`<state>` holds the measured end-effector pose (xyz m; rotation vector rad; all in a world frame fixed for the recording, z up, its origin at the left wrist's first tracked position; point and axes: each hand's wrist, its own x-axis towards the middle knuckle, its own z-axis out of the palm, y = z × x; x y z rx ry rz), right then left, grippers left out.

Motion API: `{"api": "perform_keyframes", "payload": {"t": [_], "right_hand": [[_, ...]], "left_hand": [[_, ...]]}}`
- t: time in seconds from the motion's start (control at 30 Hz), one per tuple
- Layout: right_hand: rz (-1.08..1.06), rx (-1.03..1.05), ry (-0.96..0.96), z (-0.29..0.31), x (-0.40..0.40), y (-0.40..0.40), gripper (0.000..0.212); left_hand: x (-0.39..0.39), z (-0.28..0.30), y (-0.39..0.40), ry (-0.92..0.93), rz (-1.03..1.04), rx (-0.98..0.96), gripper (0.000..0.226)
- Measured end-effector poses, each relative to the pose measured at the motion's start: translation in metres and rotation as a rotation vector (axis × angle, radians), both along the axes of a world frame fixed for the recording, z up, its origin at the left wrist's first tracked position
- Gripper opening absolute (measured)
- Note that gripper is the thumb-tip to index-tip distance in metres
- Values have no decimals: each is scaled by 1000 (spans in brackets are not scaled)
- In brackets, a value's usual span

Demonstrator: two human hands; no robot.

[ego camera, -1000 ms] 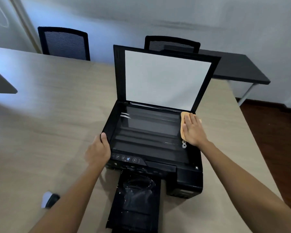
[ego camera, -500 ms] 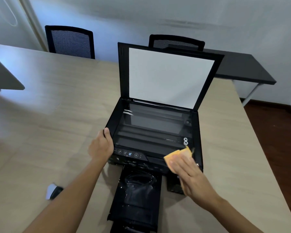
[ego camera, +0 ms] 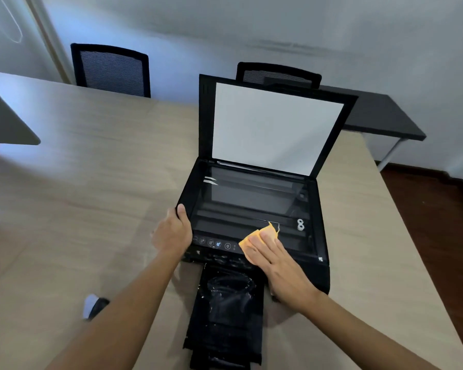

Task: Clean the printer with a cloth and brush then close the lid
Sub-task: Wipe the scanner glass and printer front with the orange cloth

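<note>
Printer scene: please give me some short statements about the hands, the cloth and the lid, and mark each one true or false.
1. The lid is shut. False: it stands open.
2. The right hand presses a cloth on the printer. True.
3. The left hand holds a brush. False: it grips the printer's left edge.
4. The cloth is blue. False: it is orange.
5. Two chairs stand behind the table. True.
</note>
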<state>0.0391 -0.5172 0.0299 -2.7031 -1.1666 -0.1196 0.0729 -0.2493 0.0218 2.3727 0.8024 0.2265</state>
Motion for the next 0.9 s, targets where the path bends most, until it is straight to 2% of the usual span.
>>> {"api": "perform_keyframes", "payload": {"t": [0.23,0.3,0.37,0.43,0.53,0.6,0.67,0.73,0.8,0.9], "right_hand": [[-44,-40,46,-8,-2,-17,63],[-81,-24,72,-16,-2,-4,60],[-103,-15,90,-17,-1,18,68],[-59,4,101,-12,5,21,64],[30,12,85,-10,3,-24,55],[-36,52,88,-13,-3,-64,58],[-146,156,100,-19,-5,-80,49],[-234,300,116,-32,-7,-60,38],[-297,325,99,-38,-14,-24,45],[-205,331,138,-17,-20,14,38]], "left_hand": [[-1,-1,2,0,-27,-9,55],[0,-1,1,2,-23,-2,55],[0,0,2,13,-18,6,54],[0,-1,2,20,-19,16,55],[-1,-3,4,40,-29,36,56],[0,-2,4,45,-33,38,57],[0,-1,3,50,-33,39,58],[0,0,4,60,-27,32,58],[0,1,4,69,-29,15,59],[0,0,5,90,-35,-9,61]]}}
